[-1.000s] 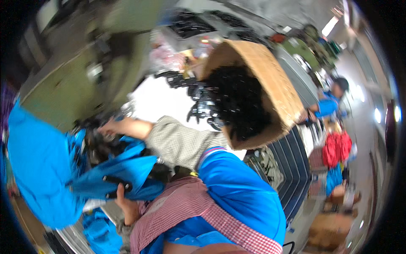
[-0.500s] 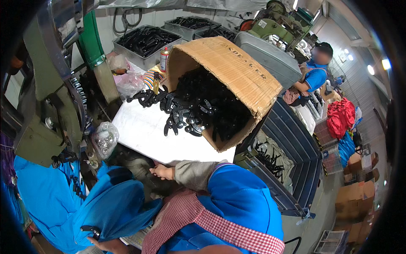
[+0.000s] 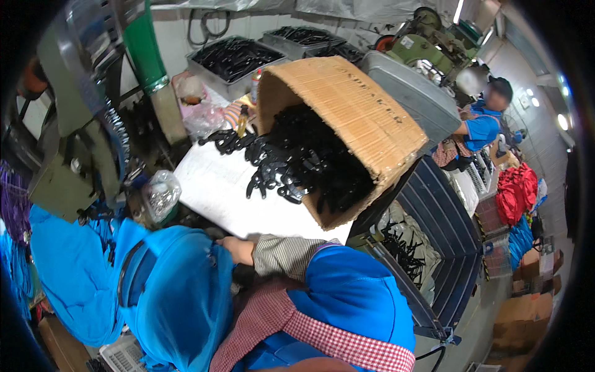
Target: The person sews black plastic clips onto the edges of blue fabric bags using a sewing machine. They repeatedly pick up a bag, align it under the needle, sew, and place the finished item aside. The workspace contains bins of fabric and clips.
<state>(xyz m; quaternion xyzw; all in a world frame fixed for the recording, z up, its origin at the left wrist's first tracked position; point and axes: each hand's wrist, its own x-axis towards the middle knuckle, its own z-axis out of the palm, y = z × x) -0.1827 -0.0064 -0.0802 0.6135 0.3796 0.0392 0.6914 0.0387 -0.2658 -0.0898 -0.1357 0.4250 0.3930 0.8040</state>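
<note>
Since half a second ago, the blue fabric piece [image 3: 186, 297] in front of you has swung up and rounded out, and its right edge now meets your right hand [image 3: 238, 250], which was apart from it before. Your right fingertips are at that edge, partly lost behind the cloth, so I cannot tell whether they are clamped on it. Your left hand, seen low on the fabric earlier, is out of sight now — its state cannot be told. The piece sits at your lower left, a dark curved band [image 3: 126, 273] along its left side, just beside a second blue cloth [image 3: 71, 279] beneath the green machine [image 3: 71, 180]. Beyond your right hand lies the white tabletop [image 3: 214, 183], where a cardboard box [image 3: 356, 108] rests on its side, black parts [image 3: 316, 158] spilling from its mouth. A clear plastic bag [image 3: 162, 193] is near the table's left edge; to the right stands a dark-blue ribbed container [image 3: 455, 229] — farther off, a co-worker [image 3: 482, 131] in a blue shirt.
</note>
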